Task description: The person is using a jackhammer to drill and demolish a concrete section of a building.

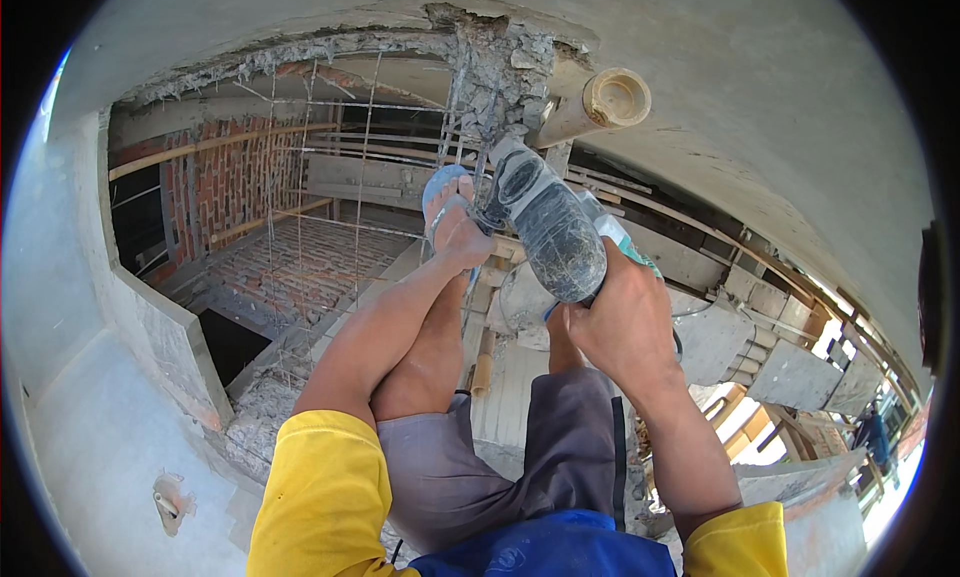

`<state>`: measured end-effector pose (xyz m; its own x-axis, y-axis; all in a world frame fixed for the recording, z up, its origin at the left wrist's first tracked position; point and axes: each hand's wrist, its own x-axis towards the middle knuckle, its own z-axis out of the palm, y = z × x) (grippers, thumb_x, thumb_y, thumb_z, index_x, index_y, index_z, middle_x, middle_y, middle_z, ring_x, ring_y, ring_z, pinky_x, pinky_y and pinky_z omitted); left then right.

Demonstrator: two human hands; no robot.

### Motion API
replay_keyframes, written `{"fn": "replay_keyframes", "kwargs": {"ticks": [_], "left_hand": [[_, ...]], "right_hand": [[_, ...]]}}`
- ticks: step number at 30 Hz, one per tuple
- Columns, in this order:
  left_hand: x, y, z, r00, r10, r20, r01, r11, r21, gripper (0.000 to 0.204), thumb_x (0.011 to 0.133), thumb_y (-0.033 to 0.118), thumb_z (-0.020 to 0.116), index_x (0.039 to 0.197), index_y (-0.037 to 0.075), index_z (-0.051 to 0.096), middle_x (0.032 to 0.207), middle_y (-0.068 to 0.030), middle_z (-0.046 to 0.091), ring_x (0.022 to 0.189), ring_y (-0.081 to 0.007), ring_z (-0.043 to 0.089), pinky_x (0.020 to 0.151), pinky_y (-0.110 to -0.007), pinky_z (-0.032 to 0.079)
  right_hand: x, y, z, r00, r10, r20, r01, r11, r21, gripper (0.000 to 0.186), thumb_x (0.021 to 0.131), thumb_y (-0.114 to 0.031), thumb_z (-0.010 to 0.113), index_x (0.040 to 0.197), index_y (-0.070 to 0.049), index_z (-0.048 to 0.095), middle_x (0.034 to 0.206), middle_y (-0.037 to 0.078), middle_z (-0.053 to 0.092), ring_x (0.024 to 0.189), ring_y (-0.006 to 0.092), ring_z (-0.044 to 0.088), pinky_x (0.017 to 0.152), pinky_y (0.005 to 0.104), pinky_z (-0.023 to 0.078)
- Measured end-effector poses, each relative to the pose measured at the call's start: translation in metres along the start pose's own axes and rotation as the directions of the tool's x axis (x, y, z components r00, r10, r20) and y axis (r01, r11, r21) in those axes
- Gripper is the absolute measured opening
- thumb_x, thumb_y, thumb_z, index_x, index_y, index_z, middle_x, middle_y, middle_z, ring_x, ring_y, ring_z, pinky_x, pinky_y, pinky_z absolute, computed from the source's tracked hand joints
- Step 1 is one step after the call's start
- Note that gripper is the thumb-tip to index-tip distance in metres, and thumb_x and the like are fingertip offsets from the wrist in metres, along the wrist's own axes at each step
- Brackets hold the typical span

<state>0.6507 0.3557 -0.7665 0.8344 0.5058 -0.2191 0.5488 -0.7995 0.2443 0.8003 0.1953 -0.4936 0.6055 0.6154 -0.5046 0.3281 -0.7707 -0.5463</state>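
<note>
- Red brick wall (218, 177), far L
- L hand (465, 245) by front of power tool (555, 232); can't tell fingers' grip
- Tool btwn hands, long axis up-L twd broken concrete (510, 67)
- R hand (628, 317) at rear, fingers clamped on it

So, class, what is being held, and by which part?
A power tool: the right hand grips its rear end; the left hand is near its front, its hold unclear.
</note>
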Motion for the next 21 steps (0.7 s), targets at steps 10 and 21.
{"fn": "replay_keyframes", "kwargs": {"ticks": [10,21], "left_hand": [[-0.002,0.067,-0.073,0.817,0.018,0.576,-0.026,1.000,0.006,0.029,0.074,0.017,0.056,0.099,0.010,0.068,0.087,-0.0175,0.068,0.093,-0.0377,0.062,0.084,-0.043,0.046],[-0.027,0.097,-0.074,0.673,0.211,0.709,-0.396,0.912,0.104,0.015,0.077,0.010,0.056,0.081,0.005,0.070,0.081,-0.0142,0.069,0.079,-0.0269,0.069,0.066,-0.039,0.054]], "right_hand": [[-0.114,0.171,0.105,0.878,0.474,-0.065,-0.236,0.549,0.802,0.015,0.071,0.005,0.060,0.086,0.004,0.058,0.071,0.008,0.061,0.061,0.0167,0.060,0.058,0.0305,0.048],[-0.200,0.156,0.198,0.667,0.703,0.246,-0.159,-0.189,0.969,0.022,0.068,0.009,0.057,0.087,-0.001,0.050,0.073,0.011,0.055,0.062,0.0269,0.059,0.062,0.0385,0.050]]}}
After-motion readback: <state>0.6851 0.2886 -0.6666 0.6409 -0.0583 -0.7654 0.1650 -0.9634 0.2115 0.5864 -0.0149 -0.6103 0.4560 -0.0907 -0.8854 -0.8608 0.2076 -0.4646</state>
